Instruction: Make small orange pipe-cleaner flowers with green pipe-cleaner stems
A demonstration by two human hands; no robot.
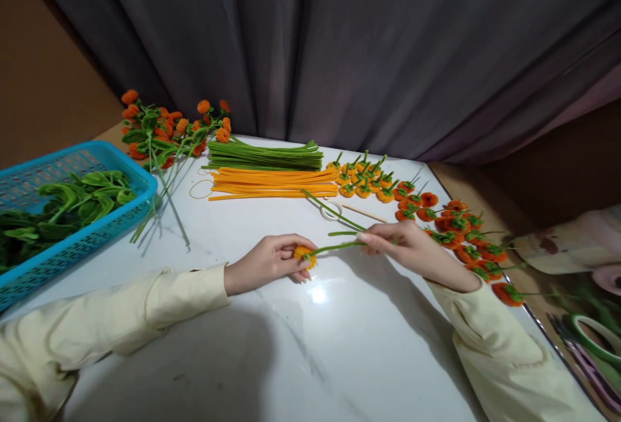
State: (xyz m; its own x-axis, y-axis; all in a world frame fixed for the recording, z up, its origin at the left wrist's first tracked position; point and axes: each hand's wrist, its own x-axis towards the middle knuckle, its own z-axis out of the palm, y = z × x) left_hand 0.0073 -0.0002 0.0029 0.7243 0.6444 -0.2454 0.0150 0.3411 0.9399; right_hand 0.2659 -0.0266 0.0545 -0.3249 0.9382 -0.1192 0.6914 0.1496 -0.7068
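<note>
Over the middle of the white table, my left hand point(274, 259) pinches a small yellow-orange pipe-cleaner flower head point(305, 254) between thumb and fingers. From the flower's base a green pipe cleaner point(334, 247) runs right to my right hand point(400, 241), whose thumb and fingertips are closed on it. Further green ends stick out from the same fingers, one long and slanting up left, one short. Just behind lie a bundle of yellow-orange pipe cleaners point(272, 184) and a bundle of green pipe cleaners point(266, 155).
Finished yellow point(363, 188) and orange flower heads point(455, 223) lie at the right. A white ring point(331, 210) and thin stick sit behind my right hand. At left stand a blue basket point(145, 179) of green leaves and orange flowers point(167, 127). Green tape point(577, 328) lies far right.
</note>
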